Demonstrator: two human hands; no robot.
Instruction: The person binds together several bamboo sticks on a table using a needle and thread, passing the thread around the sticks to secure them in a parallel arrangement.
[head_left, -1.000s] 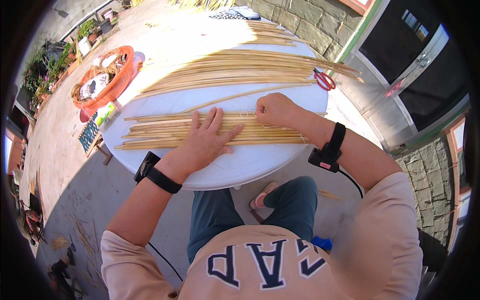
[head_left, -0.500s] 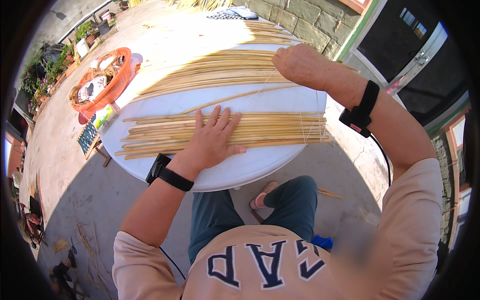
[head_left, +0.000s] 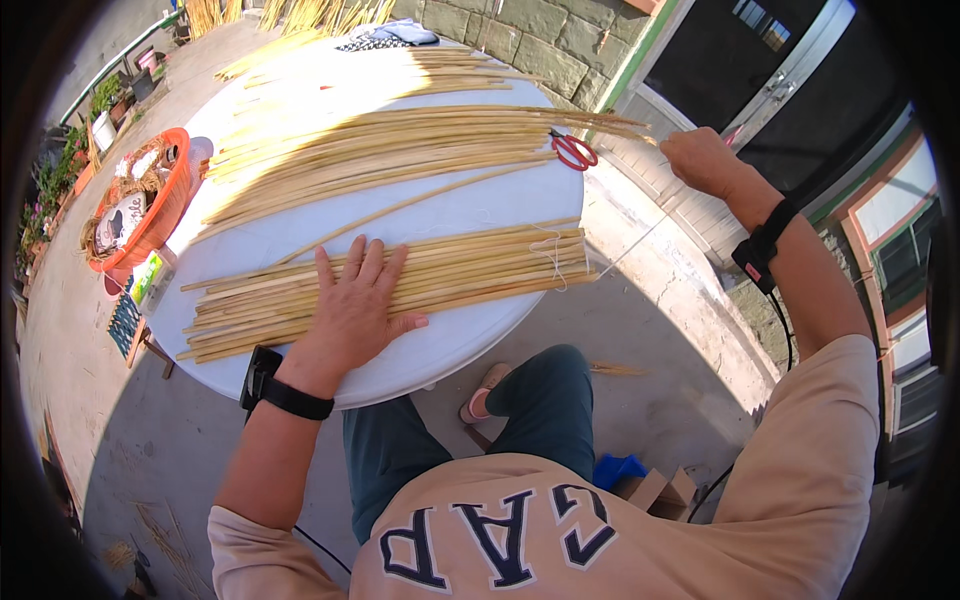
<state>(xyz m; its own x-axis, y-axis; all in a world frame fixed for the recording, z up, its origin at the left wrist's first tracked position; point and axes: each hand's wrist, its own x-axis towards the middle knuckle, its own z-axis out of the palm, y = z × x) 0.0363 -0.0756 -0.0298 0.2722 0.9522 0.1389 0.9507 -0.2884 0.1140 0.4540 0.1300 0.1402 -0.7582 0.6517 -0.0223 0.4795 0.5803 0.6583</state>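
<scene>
The round white counter [head_left: 462, 334] has a bare strip along its near edge. A near row of straw stalks [head_left: 475, 265] crosses it, right ends jutting past the rim. The left hand [head_left: 355, 305] lies on them, spread flat; the right hand [head_left: 702, 162], beyond the counter, clenches a taut thread [head_left: 640, 238].

On that white counter [head_left: 462, 343], the left hand [head_left: 357, 308] lies spread over pale stalks [head_left: 470, 262], red-handled scissors [head_left: 576, 152] beyond them; past the edge, the curled right hand [head_left: 703, 163] holds a thread [head_left: 638, 242] taut.

White table [head_left: 460, 328]: stalks [head_left: 460, 262], scissors [head_left: 573, 151] (1 pair, red-handled).
</scene>
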